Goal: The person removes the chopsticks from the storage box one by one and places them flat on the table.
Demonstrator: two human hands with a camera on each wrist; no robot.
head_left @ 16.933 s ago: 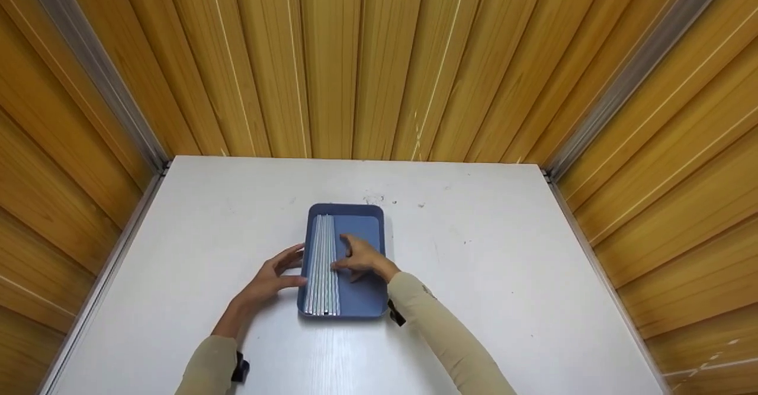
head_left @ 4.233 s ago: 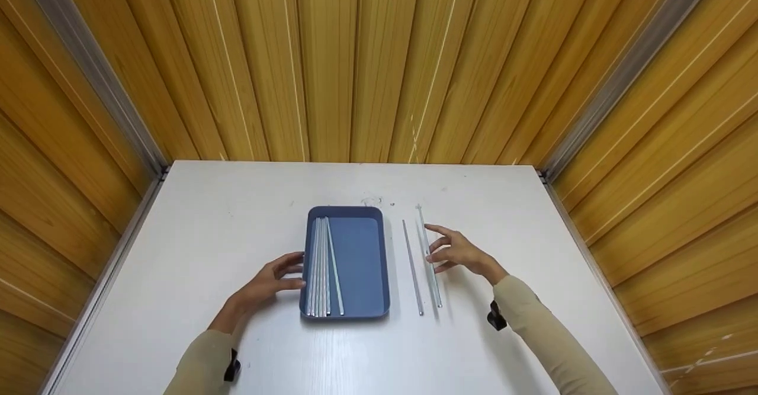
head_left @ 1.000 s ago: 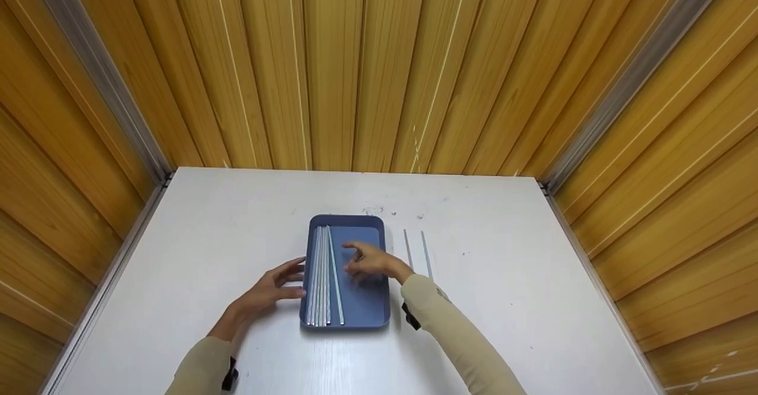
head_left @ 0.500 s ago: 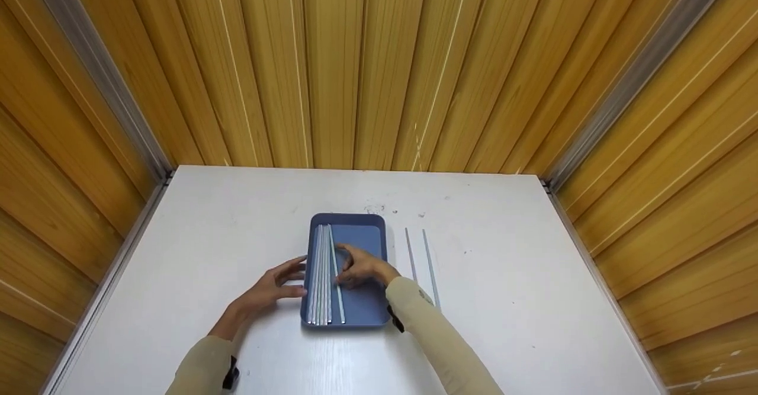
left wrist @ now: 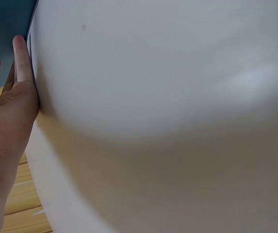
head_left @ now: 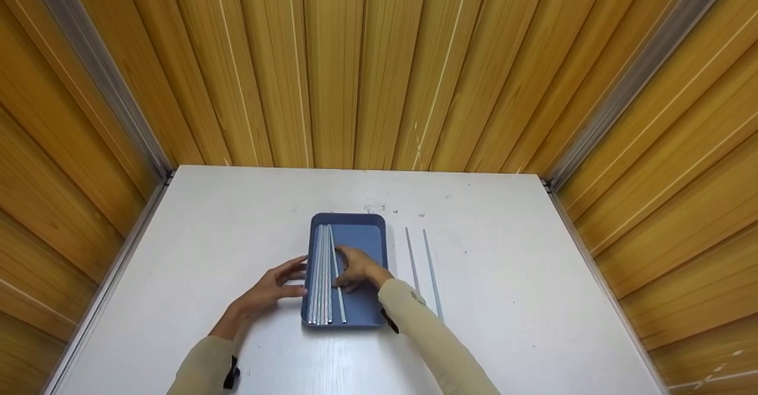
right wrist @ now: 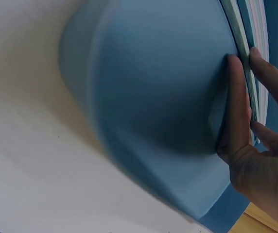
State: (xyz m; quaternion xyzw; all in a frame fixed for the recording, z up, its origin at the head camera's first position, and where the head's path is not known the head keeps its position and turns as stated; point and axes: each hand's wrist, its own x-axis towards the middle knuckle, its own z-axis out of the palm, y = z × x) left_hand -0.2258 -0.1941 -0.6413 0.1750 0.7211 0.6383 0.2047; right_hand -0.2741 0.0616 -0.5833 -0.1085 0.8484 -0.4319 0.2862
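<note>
A shallow blue tray (head_left: pixel 362 307) stands on the white table. Along its left side lie several long thin silvery sticks (head_left: pixel 320 276), close together. One pale green stick (head_left: pixel 341 307) slants away from them at its near end. Over the tray's middle, my right hand (head_left: pixel 357 266) pinches this slanted stick; in the right wrist view the thumb (right wrist: pixel 237 97) is on one side of it and fingers on the other. My left hand (head_left: pixel 269 287) touches the tray's left wall with spread, fairly straight fingers; the left wrist view shows its thumb (left wrist: pixel 23 60) against the tray.
Two more thin sticks, a greyish one (head_left: pixel 411 256) and a bluish one (head_left: pixel 432 267), lie apart on the table (head_left: pixel 503 235) right of the tray. My right forearm covers part of the greyish one. Wood-patterned walls (head_left: pixel 331 75) enclose the back and sides.
Earlier, sticks went from the tray to the table on the right. Over the last second my right hand moved left and down onto the slanted stick. My left hand stayed at the tray.
</note>
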